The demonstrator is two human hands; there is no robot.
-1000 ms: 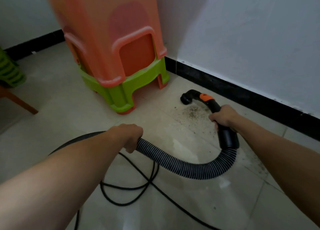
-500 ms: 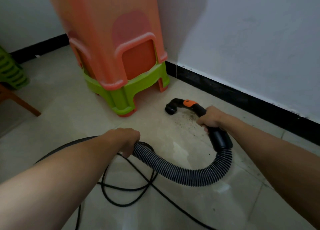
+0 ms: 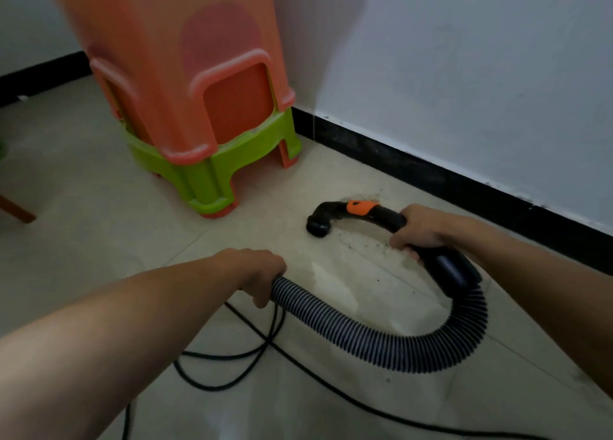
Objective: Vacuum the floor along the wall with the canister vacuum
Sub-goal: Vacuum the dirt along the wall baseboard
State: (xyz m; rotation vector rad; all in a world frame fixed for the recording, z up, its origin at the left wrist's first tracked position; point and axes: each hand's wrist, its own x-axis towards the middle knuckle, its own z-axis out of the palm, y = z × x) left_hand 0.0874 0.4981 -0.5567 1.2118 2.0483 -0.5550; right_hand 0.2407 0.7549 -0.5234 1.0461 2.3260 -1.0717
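Observation:
My right hand [image 3: 419,230] grips the black curved vacuum handle [image 3: 374,215], which carries an orange slider. Its open nozzle end [image 3: 318,229] points down at the pale tiled floor, just left of a patch of dark crumbs and dust [image 3: 365,244]. The ribbed grey-black hose [image 3: 381,336] loops from the handle's cuff back to my left hand [image 3: 262,270], which grips it. The canister itself is out of view. The white wall [image 3: 464,74] with its black baseboard [image 3: 431,174] runs along the right.
A stack of orange and green plastic stools [image 3: 199,107] stands in the corner, close to the nozzle's left. A black power cord [image 3: 232,356] lies looped on the floor below the hose. A wooden leg [image 3: 16,212] shows at the left edge.
The nozzle has swept leftward and away from the baseboard, across the dirty patch, towards the stools. My right hand moved with it; my left hand kept its hold on the hose.

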